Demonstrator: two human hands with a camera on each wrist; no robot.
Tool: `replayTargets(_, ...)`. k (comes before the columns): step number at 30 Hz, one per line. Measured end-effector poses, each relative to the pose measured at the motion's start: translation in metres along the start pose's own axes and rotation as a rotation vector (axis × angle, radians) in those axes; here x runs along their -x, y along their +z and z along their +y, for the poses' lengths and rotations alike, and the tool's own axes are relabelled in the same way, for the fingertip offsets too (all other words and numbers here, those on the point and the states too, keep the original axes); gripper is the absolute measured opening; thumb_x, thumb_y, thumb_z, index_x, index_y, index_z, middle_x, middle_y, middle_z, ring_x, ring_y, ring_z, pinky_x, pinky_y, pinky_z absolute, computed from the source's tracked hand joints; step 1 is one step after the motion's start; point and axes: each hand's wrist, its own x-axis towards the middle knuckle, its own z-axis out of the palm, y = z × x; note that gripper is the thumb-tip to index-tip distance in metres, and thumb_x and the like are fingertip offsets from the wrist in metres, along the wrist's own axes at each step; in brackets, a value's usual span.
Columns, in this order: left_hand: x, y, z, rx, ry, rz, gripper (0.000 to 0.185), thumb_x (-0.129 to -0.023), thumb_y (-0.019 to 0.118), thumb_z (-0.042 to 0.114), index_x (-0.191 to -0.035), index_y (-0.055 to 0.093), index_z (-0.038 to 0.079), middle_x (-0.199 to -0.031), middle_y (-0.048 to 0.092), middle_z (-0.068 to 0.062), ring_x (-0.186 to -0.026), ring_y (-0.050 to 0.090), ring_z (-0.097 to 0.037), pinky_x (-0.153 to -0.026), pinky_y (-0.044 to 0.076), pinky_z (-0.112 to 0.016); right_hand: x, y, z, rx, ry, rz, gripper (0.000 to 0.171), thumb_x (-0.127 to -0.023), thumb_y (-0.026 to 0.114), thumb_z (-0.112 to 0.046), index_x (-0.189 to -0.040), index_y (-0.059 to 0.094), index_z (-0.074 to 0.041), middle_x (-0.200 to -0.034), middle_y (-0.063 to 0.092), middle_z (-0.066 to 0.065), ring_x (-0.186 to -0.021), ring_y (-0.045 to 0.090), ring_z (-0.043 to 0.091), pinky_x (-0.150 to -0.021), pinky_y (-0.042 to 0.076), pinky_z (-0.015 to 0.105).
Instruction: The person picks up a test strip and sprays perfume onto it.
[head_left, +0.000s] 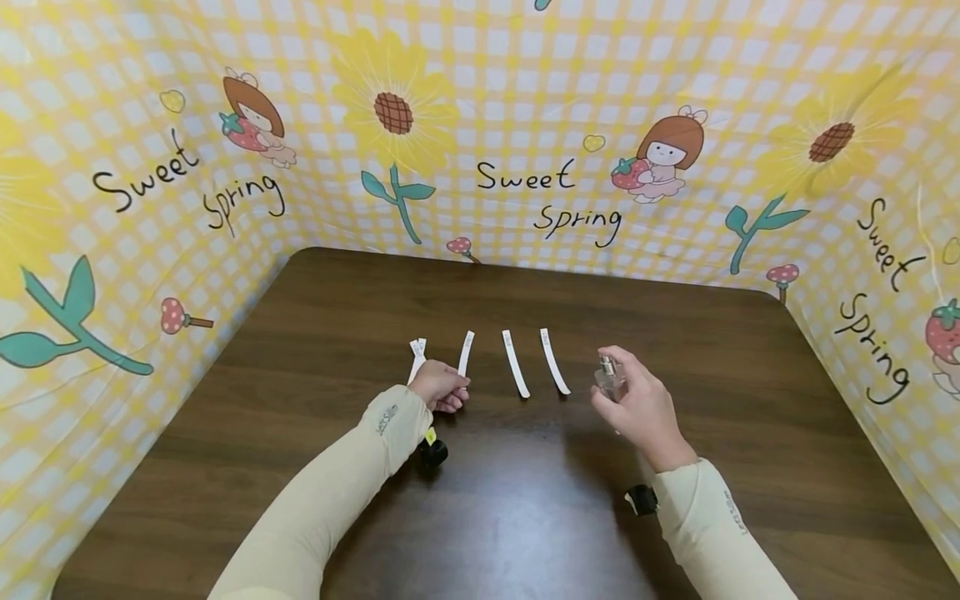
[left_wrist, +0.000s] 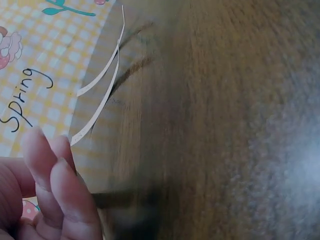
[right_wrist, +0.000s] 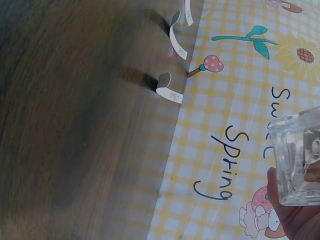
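Nearest, actually, come two pale sleeves, the left sleeve [head_left: 315, 500] and the right sleeve [head_left: 720, 533], both cut off by the lower edge of the head view. Small dark lettering near each cuff seems to read "Let's Slim", though it is slanted and soft. A black device [head_left: 432, 452] sits under the left wrist and another black device [head_left: 642, 500] by the right.

Farther on, the left hand [head_left: 442, 385] has its fingers bent and gathered just by the near end of a white strip [head_left: 465, 354]; whether it pinches that strip I cannot tell, since the fingers hide the end. It also covers the lower part of some overlapping strips [head_left: 417, 360], of which two tips show. The right hand [head_left: 641, 408] grips a clear glass bottle [head_left: 609, 383], index finger up at its silver top; much of the glass is behind the hand, and the right wrist view crops it at the edge. Between the hands, well apart from the bottle, lie two more strips, a middle one [head_left: 516, 364] and a right one [head_left: 554, 361], both bowed. Tiny print marks their far ends, too small to read.

Beyond the brown table [head_left: 510, 483] rises a yellow-checked cloth [head_left: 510, 92], repeating "Sweet Spring".
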Motion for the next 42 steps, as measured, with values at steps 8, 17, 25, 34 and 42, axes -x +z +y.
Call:
replayTargets(8,0.003,0.004,0.002,-0.035,-0.011,0.012,0.033,-0.093,0.056,0.000,-0.122,0.039,-0.006,-0.051,0.055,0.000,-0.036,0.044,-0.003,-0.038,0.039,-0.016,-0.001,0.000,0.000,-0.006,-0.011,0.005,0.051,-0.071,0.071,-0.007,-0.120,0.055,-0.009,-0.062,0.053,0.002,-0.054,0.051,0.014,-0.046,0.040,0.034)
replayTargets(17,0.008,0.008,0.002,-0.095,-0.002,0.009,0.046,-0.094,0.057,0.003,-0.131,0.033,-0.009,-0.052,0.055,0.000,-0.036,0.045,-0.003,-0.037,0.039,-0.016,-0.001,-0.001,0.001,-0.007,0.000,-0.007,0.052,-0.072,0.071,-0.007,-0.121,0.054,-0.008,-0.062,0.054,0.004,-0.054,0.051,0.015,-0.045,0.039,0.033)
replayTargets(25,0.015,0.007,0.002,-0.113,0.002,-0.008,0.039,-0.094,0.055,0.003,-0.126,0.036,-0.008,-0.052,0.055,0.000,-0.036,0.045,-0.003,-0.037,0.040,-0.017,0.001,-0.002,0.004,-0.009,-0.012,0.023,0.051,-0.072,0.071,-0.006,-0.120,0.055,-0.009,-0.063,0.055,0.004,-0.055,0.050,0.014,-0.046,0.040,0.033)
replayTargets(34,0.016,0.010,0.015,-0.150,0.028,-0.030,0.032,-0.091,0.057,0.001,-0.119,0.044,-0.005,-0.054,0.055,-0.001,-0.037,0.045,-0.004,-0.039,0.040,-0.017,0.002,-0.009,0.007,0.001,0.016,0.028,0.051,-0.072,0.071,-0.006,-0.120,0.055,-0.010,-0.063,0.053,0.002,-0.054,0.046,0.010,-0.046,0.038,0.030)
replayTargets(42,0.011,0.025,0.030,-0.178,0.067,-0.066,0.018,-0.089,0.063,0.004,-0.104,0.057,-0.003,-0.056,0.056,0.000,-0.038,0.045,-0.003,-0.040,0.040,-0.015,0.001,-0.024,0.018,0.013,0.052,0.064,0.050,-0.073,0.070,-0.006,-0.120,0.053,-0.009,-0.066,0.055,0.006,-0.058,0.052,0.019,-0.047,0.040,0.034)
